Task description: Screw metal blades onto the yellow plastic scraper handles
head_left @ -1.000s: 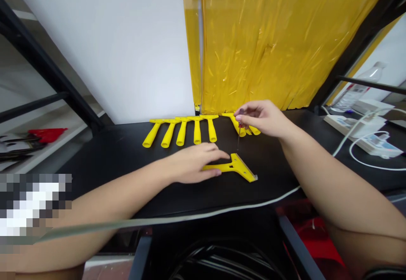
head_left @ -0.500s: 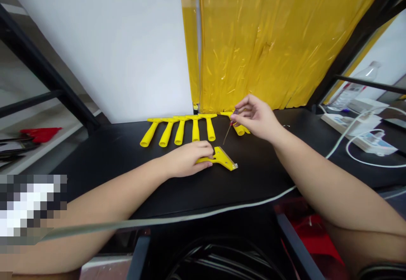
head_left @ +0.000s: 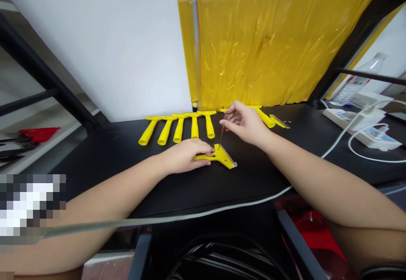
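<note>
Gripping the yellow scraper [head_left: 224, 157] by its handle, our left hand [head_left: 190, 155] rests low over the black tabletop [head_left: 177, 191], palm down, thumb on the near side and fingers on the far side. The scraper lies in front of us with its head pointing right. Our right hand [head_left: 245, 123] is raised just beyond that head, wrist bent, thumb and fingertips pinching a thin screwdriver [head_left: 221, 134] that slants steeply down to the head's upper part. We cannot tell whether the tip sits in a screw; it is too fine to make out.

Our left palm hides the handle's end, and our right fingers cover most of the screwdriver's grip, leaving a little red showing. More yellow scrapers [head_left: 266, 117] behind our right hand are partly blocked, so we cannot count them. A pale cable [head_left: 203, 214] crosses our left forearm [head_left: 127, 191], and a pixelated patch [head_left: 31, 208] masks the lower left.
</note>
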### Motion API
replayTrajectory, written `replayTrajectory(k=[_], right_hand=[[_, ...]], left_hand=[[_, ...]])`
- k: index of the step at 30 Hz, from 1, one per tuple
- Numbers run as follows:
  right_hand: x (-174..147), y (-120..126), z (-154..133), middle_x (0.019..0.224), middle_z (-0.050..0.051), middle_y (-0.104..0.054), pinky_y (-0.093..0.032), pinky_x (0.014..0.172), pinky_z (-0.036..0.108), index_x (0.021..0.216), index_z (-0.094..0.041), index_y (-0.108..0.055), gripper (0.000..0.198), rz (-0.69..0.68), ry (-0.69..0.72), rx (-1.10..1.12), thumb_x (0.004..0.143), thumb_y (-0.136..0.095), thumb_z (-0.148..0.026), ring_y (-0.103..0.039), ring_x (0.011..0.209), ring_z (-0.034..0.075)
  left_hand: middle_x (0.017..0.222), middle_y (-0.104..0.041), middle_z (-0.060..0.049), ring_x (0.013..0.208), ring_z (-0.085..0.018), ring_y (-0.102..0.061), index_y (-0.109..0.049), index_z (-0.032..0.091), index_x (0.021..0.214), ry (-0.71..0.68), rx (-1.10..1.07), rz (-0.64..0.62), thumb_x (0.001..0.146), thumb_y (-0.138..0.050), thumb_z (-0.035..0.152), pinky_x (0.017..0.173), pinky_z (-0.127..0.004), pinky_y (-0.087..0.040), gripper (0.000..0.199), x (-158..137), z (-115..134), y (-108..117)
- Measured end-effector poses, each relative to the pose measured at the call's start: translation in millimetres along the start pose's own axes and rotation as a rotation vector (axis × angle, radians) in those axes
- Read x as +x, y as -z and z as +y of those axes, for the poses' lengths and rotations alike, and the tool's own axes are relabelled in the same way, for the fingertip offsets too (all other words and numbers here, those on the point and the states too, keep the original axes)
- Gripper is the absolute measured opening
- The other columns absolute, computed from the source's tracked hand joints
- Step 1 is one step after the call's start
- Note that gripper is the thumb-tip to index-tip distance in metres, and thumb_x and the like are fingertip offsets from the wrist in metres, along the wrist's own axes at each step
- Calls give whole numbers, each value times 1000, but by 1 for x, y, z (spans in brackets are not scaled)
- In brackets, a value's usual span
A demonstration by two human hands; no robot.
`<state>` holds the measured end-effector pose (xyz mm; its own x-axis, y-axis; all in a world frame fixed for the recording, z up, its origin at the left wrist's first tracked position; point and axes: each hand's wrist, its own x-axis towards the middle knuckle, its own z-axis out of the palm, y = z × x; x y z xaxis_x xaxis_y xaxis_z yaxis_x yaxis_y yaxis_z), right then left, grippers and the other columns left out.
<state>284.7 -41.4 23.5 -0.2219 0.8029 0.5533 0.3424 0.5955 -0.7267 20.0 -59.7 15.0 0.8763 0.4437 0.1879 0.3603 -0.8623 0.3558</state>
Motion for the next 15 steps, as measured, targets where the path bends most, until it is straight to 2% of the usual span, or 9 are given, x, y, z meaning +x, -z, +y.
replayTrajectory(k=[5,12,15], right_hand=[[-1,1,-7,77,0,-67,-60,61,34,95,-25,-55,47,4,-18,14,82,-86,-58,-70,66,19],[-1,-1,-4,77,-1,-67,-57,60,32,94,-25,-56,47,5,12,18,82,-89,-56,-68,65,17],[1,-7,-3,72,-3,-65,-56,58,31,85,-24,-55,50,46,21,139,78,-91,-59,-65,61,16]], left_hand=[[126,-80,-7,114,-25,-75,-74,24,105,19,-6,-3,100,-72,34,103,-39,-54,11,0,0,0],[124,-80,-7,113,-25,-75,-75,23,107,20,-4,5,99,-74,33,100,-38,-54,13,0,-3,-1],[123,-81,-8,111,-24,-76,-75,22,106,4,4,9,98,-75,30,98,-35,-54,11,0,-4,-2]])
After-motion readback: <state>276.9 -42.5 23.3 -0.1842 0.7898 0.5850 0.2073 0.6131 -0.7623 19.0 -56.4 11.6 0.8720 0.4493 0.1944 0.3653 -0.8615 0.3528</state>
